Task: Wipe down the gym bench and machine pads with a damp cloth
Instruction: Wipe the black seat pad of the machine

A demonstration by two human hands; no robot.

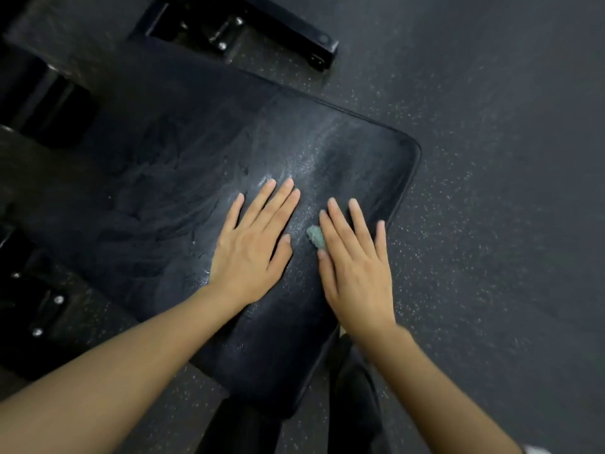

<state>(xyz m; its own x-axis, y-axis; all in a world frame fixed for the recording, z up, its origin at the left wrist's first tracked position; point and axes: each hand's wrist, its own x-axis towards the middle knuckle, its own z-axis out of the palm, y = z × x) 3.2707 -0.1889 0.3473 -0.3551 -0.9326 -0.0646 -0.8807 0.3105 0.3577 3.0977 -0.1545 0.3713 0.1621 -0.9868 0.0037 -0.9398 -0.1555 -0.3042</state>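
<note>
A black padded gym bench (183,165) fills the middle of the view, its surface streaked with wet smears. My left hand (252,244) lies flat on the pad with fingers straight and spread. Just to its right, my right hand (357,267) presses flat on a small green cloth (317,236). Only a corner of the cloth shows beside the index finger; the rest is hidden under the palm. Both hands are near the bench's right end.
Black metal frame feet with bolts stand at the top (242,24) and at the lower left (45,309). Dark speckled rubber floor (491,191) surrounds the bench. My dark trouser legs (357,398) are at the bench's near edge.
</note>
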